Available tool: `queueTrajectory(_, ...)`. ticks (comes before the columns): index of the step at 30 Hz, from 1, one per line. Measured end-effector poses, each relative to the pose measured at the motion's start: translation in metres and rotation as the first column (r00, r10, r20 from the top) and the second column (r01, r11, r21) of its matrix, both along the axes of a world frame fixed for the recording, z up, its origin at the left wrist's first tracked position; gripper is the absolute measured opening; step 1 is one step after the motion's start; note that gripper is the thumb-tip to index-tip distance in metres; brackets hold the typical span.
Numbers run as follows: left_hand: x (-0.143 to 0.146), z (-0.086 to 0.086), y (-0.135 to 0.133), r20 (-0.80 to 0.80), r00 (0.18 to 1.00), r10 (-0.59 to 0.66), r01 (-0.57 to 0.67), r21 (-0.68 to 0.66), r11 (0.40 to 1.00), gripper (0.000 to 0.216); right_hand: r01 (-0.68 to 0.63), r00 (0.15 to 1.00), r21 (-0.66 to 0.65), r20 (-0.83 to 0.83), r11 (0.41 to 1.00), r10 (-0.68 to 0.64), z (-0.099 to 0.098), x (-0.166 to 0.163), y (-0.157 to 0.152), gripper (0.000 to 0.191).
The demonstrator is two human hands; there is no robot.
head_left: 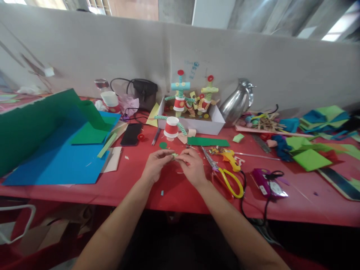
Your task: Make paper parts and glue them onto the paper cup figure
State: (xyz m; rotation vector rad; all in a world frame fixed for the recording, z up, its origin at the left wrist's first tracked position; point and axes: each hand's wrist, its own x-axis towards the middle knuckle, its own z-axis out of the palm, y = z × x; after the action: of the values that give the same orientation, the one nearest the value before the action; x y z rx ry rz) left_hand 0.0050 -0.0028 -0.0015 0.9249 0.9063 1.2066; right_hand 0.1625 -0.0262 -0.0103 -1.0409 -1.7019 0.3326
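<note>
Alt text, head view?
A person's left hand and right hand pinch a small pale-green piece over a red table. Beyond are a red-and-white paper cup with coiled arms and a white box holding paper figures; scissors and a glue gun lie right.

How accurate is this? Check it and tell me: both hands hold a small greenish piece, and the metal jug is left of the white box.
Not quite: the head view shows the metal jug to the right of the white box, not left. The left hand and right hand do hold the small greenish piece.
</note>
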Motion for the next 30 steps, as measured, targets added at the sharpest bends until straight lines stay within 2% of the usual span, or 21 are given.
queueTrajectory(6,-0.001,-0.001,0.0,-0.013,1.0,0.015,-0.015,0.003,1.0,0.031,-0.009,0.999,-0.097,-0.045,0.995,0.005,0.001,-0.001,0.0,0.01)
queueTrajectory(11,-0.002,-0.005,0.004,-0.02,0.997,0.08,-0.08,-0.027,0.996,0.033,0.134,0.989,-0.08,-0.056,0.988,-0.139,0.016,0.011,-0.004,0.016)
queueTrajectory(14,-0.003,-0.008,0.006,0.003,0.995,0.1,-0.1,0.001,0.995,0.034,0.294,0.955,-0.057,-0.03,0.954,-0.296,0.035,0.043,-0.009,0.018)
queueTrajectory(17,-0.003,-0.007,0.006,0.02,0.993,0.115,-0.116,0.02,0.993,0.035,0.421,0.901,-0.073,0.146,0.904,-0.408,0.051,0.087,-0.021,0.019)
queueTrajectory(20,-0.003,-0.005,0.006,0.061,0.994,0.095,-0.098,0.039,0.994,0.034,0.53,0.816,-0.107,0.332,0.841,-0.473,0.056,0.118,-0.041,0.022)
queueTrajectory(22,-0.004,-0.005,0.007,0.085,0.995,0.048,-0.052,0.043,0.998,0.034,0.548,0.801,-0.14,0.37,0.824,-0.47,0.052,0.121,-0.055,0.023)
queueTrajectory(26,-0.005,-0.008,0.009,0.096,0.995,0.016,-0.017,0.013,1.0,0.032,0.465,0.836,-0.221,0.428,0.858,-0.343,0.037,0.111,-0.071,0.023)
queueTrajectory(28,-0.006,-0.008,0.011,0.104,0.994,0.036,-0.035,-0.011,0.999,0.031,0.557,0.751,-0.178,0.524,0.811,-0.401,0.03,0.115,-0.068,0.024)
queueTrajectory(30,-0.006,-0.007,0.011,0.134,0.99,0.037,-0.034,-0.021,0.999,0.029,0.699,0.592,-0.113,0.646,0.706,-0.482,0.025,0.129,-0.058,0.029)
